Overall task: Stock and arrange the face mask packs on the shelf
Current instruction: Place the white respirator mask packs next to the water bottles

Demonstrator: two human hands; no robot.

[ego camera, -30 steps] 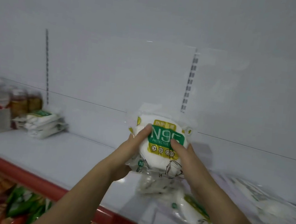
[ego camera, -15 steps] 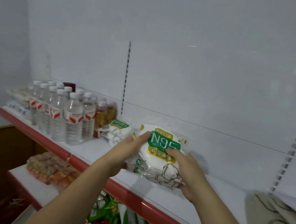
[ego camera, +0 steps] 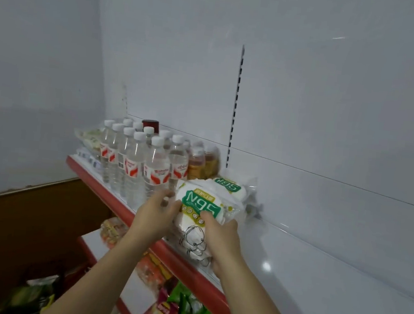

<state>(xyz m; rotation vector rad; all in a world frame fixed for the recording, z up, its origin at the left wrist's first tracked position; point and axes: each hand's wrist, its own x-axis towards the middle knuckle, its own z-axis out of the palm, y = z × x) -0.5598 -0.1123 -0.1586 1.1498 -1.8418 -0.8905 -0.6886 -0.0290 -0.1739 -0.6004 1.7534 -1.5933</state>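
Gripping one N95 mask pack (ego camera: 201,216) in your left hand (ego camera: 155,215) and right hand (ego camera: 220,237), you've yet to set it down beside the stacked packs (ego camera: 231,186) at the shelf's (ego camera: 315,283) back edge.

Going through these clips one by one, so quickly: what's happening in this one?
A person is stocking N95 mask packs on a white shelf. Both hands hold one pack: the left hand grips its left edge, the right hand its lower right side. The pack is at the shelf's front edge, just in front of a stack of packs lying beside the water bottles. It has not been set down yet.
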